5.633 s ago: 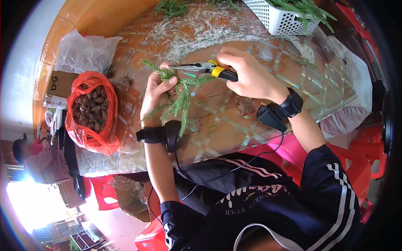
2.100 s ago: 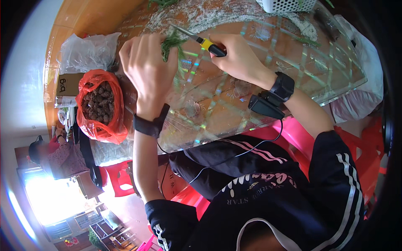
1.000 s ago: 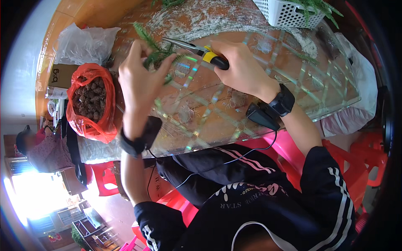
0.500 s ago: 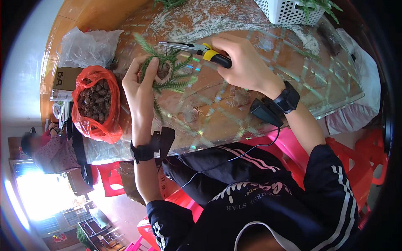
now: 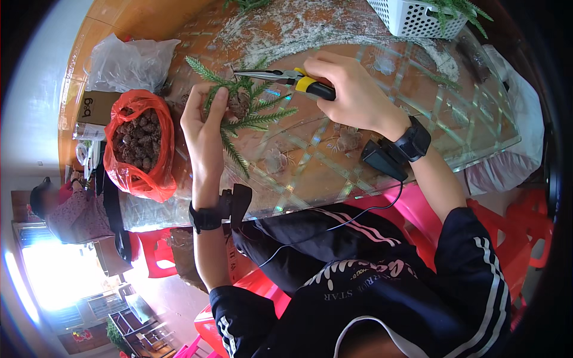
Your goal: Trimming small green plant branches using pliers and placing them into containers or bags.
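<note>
Farthest left of the fingers, a red bag (image 5: 138, 146) of brown cones is seen on the counter (image 5: 334, 173), with a clear plastic bag (image 5: 128, 59) beyond it. The left hand (image 5: 203, 128) is raised over the counter, its fingers (image 5: 218, 102) pinched on a small cone wrapped in green sprigs (image 5: 248, 110); the sprigs are fanned out just right of those fingers. The right hand (image 5: 352, 95) is closed around the yellow-and-black grip of long-nosed pliers (image 5: 280, 76), whose tips are pointed left to the sprigs, touching or just above them, and a white basket (image 5: 418, 18) is noted beyond, to the right.
</note>
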Demonstrator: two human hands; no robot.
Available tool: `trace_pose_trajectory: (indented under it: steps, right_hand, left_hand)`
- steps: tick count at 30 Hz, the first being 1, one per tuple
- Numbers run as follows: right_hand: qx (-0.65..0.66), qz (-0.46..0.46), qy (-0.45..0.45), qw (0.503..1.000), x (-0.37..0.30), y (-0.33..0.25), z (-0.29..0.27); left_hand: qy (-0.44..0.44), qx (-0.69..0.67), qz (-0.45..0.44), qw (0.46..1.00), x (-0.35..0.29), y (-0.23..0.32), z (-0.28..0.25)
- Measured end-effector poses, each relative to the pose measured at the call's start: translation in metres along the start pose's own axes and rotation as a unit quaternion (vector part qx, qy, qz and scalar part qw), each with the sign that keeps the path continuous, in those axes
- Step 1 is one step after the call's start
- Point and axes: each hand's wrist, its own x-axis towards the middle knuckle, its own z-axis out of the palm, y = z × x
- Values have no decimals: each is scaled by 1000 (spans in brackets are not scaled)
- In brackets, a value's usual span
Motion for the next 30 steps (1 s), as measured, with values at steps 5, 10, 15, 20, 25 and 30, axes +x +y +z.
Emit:
trace_pose_trajectory:
  steps: [5, 10, 15, 20, 25, 30]
  right_hand:
    - [-14, 7, -9, 1000, 0, 0, -2]
    - [-6, 8, -19, 1000, 1, -2, -2]
    - [-3, -6, -15, 1000, 0, -1, 0]
    - [-4, -2, -26, 1000, 1, -2, -1]
    - [-11, -19, -26, 999, 0, 0, 4]
    - [-11, -10, -50, 999, -2, -4, 2]
  left_hand:
    - [-6, -3, 2, 1000, 0, -1, -2]
    - [-17, -2, 8, 1000, -1, -4, -5]
    - [-26, -39, -30, 998, -4, -1, -2]
    - [-28, -103, -76, 991, -5, 1, 1]
    - [-36, -121, -90, 988, -6, 2, -3]
    - [-67, -118, -107, 985, -7, -1, -11]
